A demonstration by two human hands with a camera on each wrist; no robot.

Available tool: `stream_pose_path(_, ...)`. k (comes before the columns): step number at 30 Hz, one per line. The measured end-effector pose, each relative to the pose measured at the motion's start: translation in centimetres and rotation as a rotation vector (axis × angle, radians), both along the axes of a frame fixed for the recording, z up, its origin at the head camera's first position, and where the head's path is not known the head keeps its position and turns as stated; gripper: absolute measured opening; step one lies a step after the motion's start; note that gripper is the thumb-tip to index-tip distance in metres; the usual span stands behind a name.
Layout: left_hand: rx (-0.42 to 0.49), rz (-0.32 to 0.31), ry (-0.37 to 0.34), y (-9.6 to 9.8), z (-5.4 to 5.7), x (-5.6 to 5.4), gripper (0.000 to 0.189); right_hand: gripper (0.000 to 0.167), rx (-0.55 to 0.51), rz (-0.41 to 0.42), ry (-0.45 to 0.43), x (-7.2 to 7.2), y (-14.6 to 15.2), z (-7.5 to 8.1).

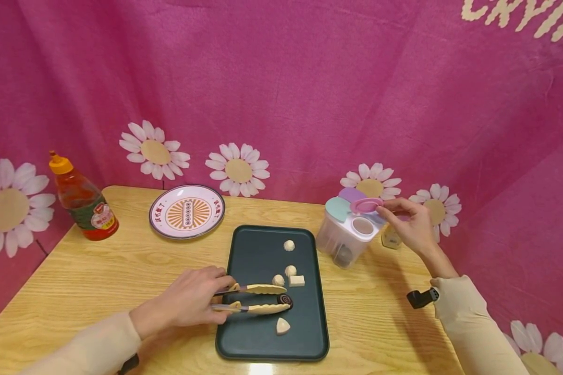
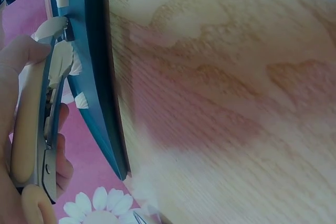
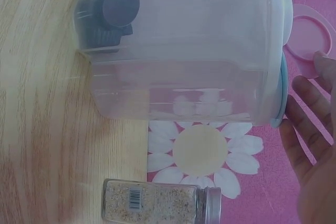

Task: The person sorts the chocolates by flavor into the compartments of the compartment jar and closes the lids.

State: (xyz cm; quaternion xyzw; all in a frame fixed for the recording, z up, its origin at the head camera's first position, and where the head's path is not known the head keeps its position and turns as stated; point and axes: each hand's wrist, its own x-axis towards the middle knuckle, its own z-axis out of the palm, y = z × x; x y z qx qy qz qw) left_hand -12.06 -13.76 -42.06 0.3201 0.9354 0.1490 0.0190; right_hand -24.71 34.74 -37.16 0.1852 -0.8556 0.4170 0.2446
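My left hand (image 1: pixel 197 297) grips cream-tipped tongs (image 1: pixel 262 308), whose two tips lie around a dark swirled piece (image 1: pixel 285 300) on the dark tray (image 1: pixel 244 344). Several pale pieces lie about it, among them a white block (image 1: pixel 296 281) and a triangular one (image 1: pixel 283 326). At the right, the thumb and fingers of my right hand (image 1: pixel 410 224) pinch the raised pink flap lid (image 1: pixel 367 204) of a clear plastic container (image 1: pixel 330 234). One round opening in its top is uncovered. Dark pieces (image 3: pixel 118 9) show inside one compartment in the right wrist view.
A white plate (image 1: pixel 216 200) with an orange print sits behind the tray to the left. Farther left stands a red sauce bottle (image 1: pixel 89 203) with a yellow cap. A small jar of grains (image 3: pixel 157 202) is beside the container. A pink flowered curtain (image 1: pixel 281 104) hangs behind the wooden table.
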Motion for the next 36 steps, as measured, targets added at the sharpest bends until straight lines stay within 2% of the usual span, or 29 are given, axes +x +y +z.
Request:
stream_pose_path(8,0.018,-0.053,0.097,0.1,-0.4,-0.3,0.037,0.014,0.005,0.002,0.009,-0.1,0.0,-0.1)
stream_pose_path(16,0.000,-0.047,0.023,0.6,-0.6,-0.8,0.042,0.013,-0.020,0.008,0.023,-0.1,-0.2,0.0)
stream_pose_path(29,0.006,-0.037,0.014,0.9,-0.4,-0.9,0.041,0.014,-0.013,0.004,0.033,-0.1,-0.1,0.0)
stream_pose_path(36,0.048,-0.051,0.112,1.5,0.7,-1.3,0.043,0.013,-0.023,0.011,0.031,0.0,-0.2,0.0)
